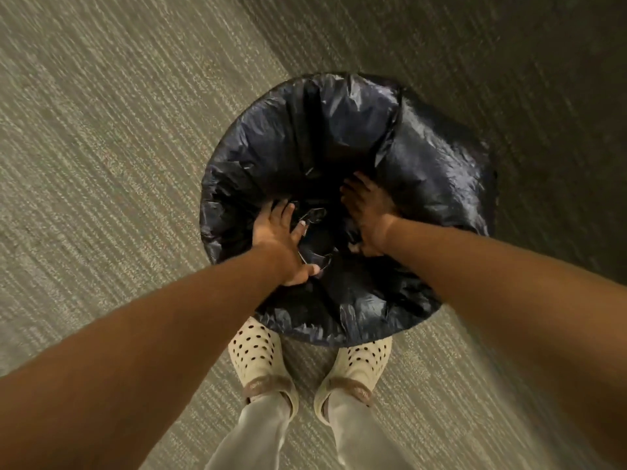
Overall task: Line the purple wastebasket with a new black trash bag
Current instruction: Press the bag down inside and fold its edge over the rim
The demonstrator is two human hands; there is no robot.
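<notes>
A glossy black trash bag (424, 171) is draped over the round mouth of the wastebasket, folded down over the rim all around, so the purple wall is hidden. The bag puffs up around a dark hollow in the middle. My left hand (285, 242) lies flat with fingers spread on the bag at the inner left of the hollow, thumb pressing the plastic. My right hand (368, 215) reaches into the hollow on the right, palm against the bag, its fingertips partly sunk in the dark folds.
Grey-beige carpet (112, 147) surrounds the basket on all sides. My two feet in cream perforated clogs (254, 354) stand right against the near side of the basket.
</notes>
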